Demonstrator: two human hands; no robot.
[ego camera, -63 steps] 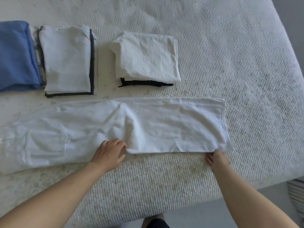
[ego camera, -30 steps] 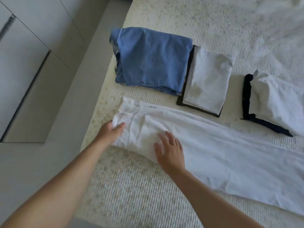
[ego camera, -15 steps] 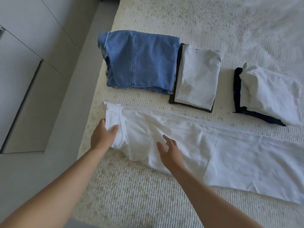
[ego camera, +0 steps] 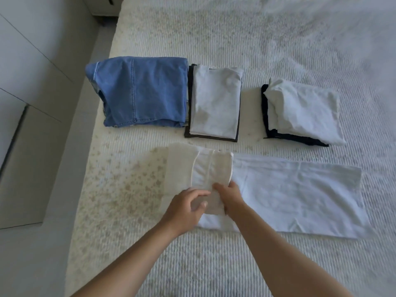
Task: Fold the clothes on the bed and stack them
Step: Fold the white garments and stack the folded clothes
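Near edge of bed (ego camera: 214,264): both forearms reach in from below. Left hand (ego camera: 186,207) pinches the near corner of the turned-over end of the white trousers (ego camera: 300,189), thumb on top, fingers curled under the cloth. Right hand (ego camera: 232,197) sits just beside it on the same flap, fingers curled at the fold edge; looks like a grip, though the fingertips are hidden.

Trousers lie lengthwise across the near part of the bed, left end doubled over toward the middle, long leg section flat out to the right.

Handling, my read: thin, light, limp cloth. No stiffness, so it will sag and wrinkle if lifted by one point. Take it at both corners of the folded edge and keep it low.

Room: bed edge and floor gap close on the left; plenty of bare mattress right and far.

Further back, a row: folded jeans (ego camera: 141,91) at left, touching a grey-on-black stack (ego camera: 214,103), then, apart, a white-on-dark stack (ego camera: 304,110). Stacking targets, likely.
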